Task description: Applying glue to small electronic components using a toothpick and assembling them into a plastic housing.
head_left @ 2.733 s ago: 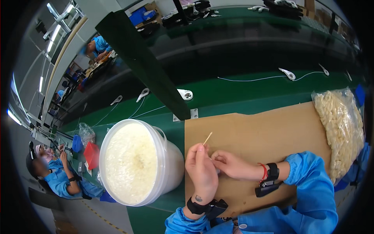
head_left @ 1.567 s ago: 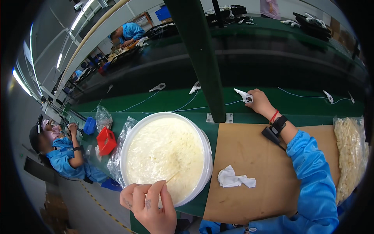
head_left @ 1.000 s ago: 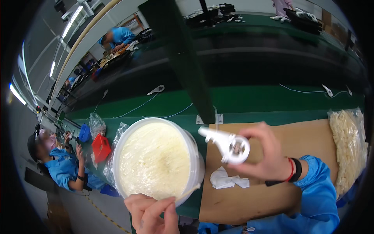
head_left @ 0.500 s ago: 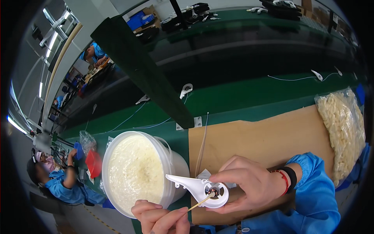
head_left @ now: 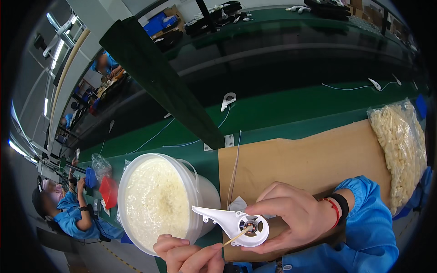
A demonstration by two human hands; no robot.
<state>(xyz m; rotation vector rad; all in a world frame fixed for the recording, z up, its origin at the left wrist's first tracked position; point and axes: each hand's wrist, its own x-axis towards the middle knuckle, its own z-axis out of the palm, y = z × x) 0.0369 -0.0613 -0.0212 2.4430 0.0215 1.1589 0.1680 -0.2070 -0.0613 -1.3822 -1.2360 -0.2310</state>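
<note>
My right hand (head_left: 296,211) grips a white plastic housing (head_left: 226,218) by its round end, with the pointed arm aimed left. Inside its spoked ring sits a small coppery core (head_left: 250,227). A thin wooden stick (head_left: 234,239) is pinched in my left hand (head_left: 189,255), and its tip reaches that core. Just left of the housing stands a white bucket (head_left: 207,193), filled nearly to the rim with a cream-coloured paste (head_left: 154,193). Behind my right fingers, a crumpled white tissue (head_left: 237,204) is partly hidden.
Brown cardboard (head_left: 300,157) covers the bench. At right lies a clear bag of pale pieces (head_left: 398,154). A dark green post (head_left: 164,82) rises beyond the bucket. Similar housings (head_left: 228,101) with wires lie on the green belt (head_left: 282,102). A co-worker in blue (head_left: 73,214) sits at left, near a red bin (head_left: 108,192).
The housings on the belt have shifted right, and one at left is now mostly behind the post. The co-worker's arms have moved. My hands keep nearly the same pose, stick tip at the core.
</note>
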